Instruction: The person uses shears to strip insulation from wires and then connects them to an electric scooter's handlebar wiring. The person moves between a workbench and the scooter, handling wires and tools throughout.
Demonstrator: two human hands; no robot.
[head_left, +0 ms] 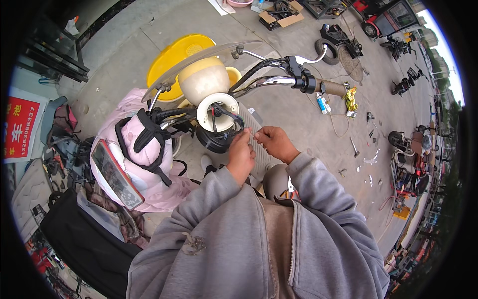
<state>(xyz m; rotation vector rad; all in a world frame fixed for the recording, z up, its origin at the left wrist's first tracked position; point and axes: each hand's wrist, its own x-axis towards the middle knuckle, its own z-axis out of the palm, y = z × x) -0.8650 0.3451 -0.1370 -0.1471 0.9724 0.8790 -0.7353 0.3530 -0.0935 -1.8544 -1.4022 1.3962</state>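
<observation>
Just beside dark wires (pixel 234 116), left hand (pixel 241 157) faces right hand (pixel 277 144)

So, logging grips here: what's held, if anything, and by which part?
It can't be told: left hand and right hand are near dark wires, any grip unclear.

From here I see a cream, round cup (pixel 201 118), just above and left of the middle of the frame, its open mouth turned up and its rim bare. Dark wires (pixel 215 110) bunch inside it and loop out over its right edge toward the centre. Right below the rim sits a black, round part (pixel 211 142), tilted and partly hidden
</observation>
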